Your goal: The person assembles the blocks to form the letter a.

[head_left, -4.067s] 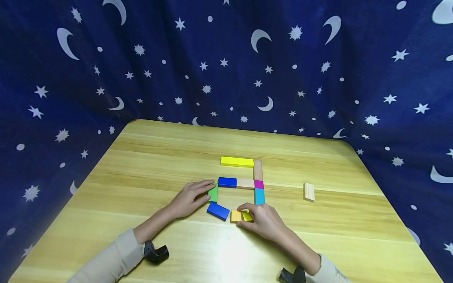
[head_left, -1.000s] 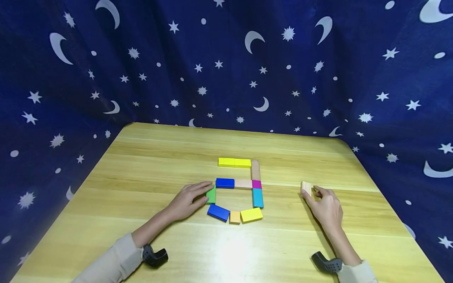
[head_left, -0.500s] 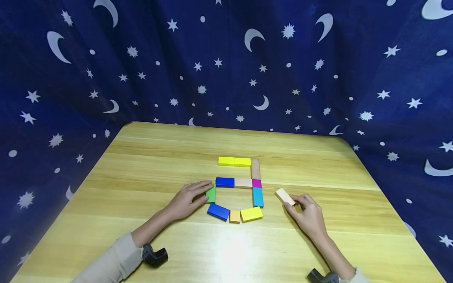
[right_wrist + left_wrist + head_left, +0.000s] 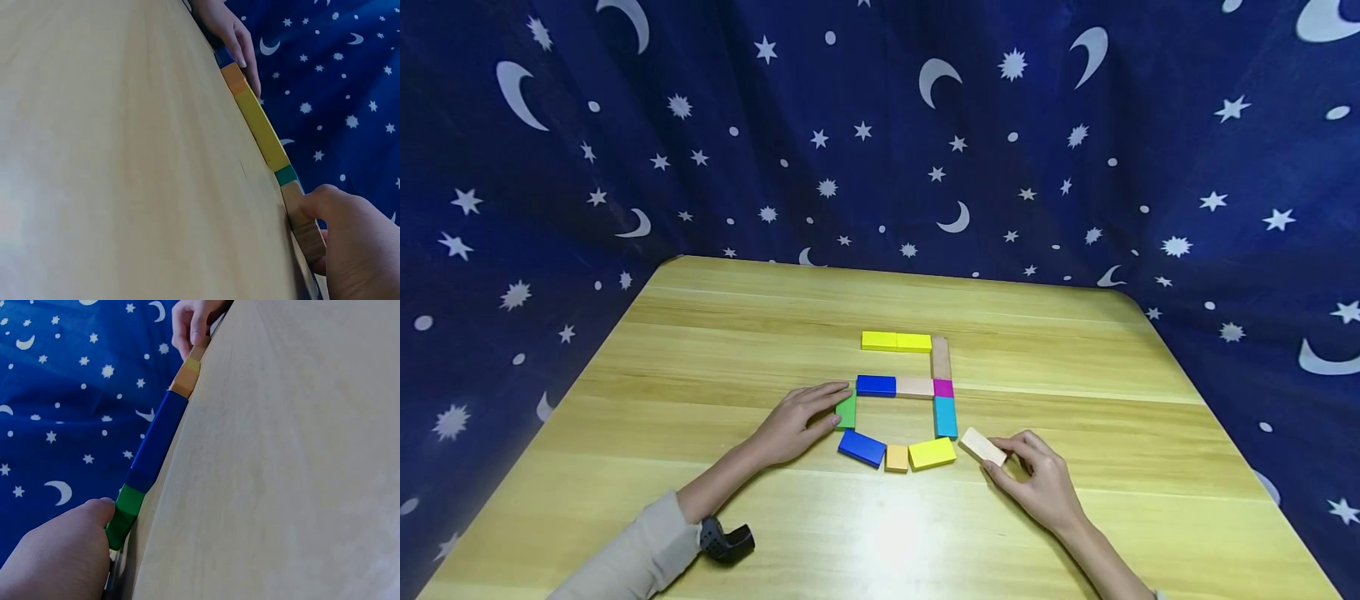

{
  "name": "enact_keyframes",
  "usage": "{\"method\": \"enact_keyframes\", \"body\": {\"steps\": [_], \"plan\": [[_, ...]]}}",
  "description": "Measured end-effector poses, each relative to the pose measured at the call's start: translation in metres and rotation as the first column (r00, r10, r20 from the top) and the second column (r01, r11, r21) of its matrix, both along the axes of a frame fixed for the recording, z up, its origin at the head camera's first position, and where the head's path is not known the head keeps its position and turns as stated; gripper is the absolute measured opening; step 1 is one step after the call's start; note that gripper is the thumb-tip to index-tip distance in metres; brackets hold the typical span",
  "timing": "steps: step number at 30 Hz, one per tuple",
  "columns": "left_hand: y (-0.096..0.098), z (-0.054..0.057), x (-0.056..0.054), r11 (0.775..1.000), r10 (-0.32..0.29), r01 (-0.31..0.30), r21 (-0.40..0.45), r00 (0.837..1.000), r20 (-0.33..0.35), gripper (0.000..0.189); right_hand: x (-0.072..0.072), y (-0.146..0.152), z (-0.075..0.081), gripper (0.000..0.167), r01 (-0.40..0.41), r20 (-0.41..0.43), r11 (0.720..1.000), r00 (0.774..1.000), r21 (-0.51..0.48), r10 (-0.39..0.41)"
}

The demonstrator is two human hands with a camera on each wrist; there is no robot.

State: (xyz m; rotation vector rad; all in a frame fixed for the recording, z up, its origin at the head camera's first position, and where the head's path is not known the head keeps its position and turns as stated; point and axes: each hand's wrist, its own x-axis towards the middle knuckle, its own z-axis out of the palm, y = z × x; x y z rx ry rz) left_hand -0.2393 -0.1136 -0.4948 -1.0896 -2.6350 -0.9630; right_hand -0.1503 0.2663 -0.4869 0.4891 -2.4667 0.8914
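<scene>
My right hand (image 4: 1041, 481) pinches a pale wooden block (image 4: 982, 447) between thumb and fingers, just right of the yellow block (image 4: 932, 453) and the light blue block (image 4: 945, 417). In the right wrist view the same wooden block (image 4: 303, 220) shows under my thumb. My left hand (image 4: 797, 425) rests with fairly straight fingers against the green block (image 4: 846, 412), partly covering it. Below the green block lie a tilted blue block (image 4: 862, 447) and an orange block (image 4: 897, 457). Another blue block (image 4: 876, 385), a beige block (image 4: 914, 387) and a magenta block (image 4: 943, 388) form a row above.
Two yellow blocks (image 4: 896, 341) lie end to end farther back, meeting an upright-running beige block (image 4: 941, 358). All blocks lie on a wooden table (image 4: 737, 333). A dark blue curtain (image 4: 880, 100) with moons and stars hangs behind it. A black device (image 4: 727, 542) sits at my left wrist.
My right hand put down the yellow block, took the pale wooden block at the right, and brought it left and nearer, turning it aslant. The left hand stays at the green block.
</scene>
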Motion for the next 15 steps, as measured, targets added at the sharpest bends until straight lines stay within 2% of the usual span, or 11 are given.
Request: {"method": "enact_keyframes", "body": {"steps": [15], "plan": [[0.0001, -0.0022, 0.0006, 1.000, 0.000, 0.000, -0.014, 1.000, 0.013, 0.044, 0.0011, 0.0001, -0.0005, 0.032, -0.009, -0.006, 1.000, 1.000, 0.030, 0.009]]}}
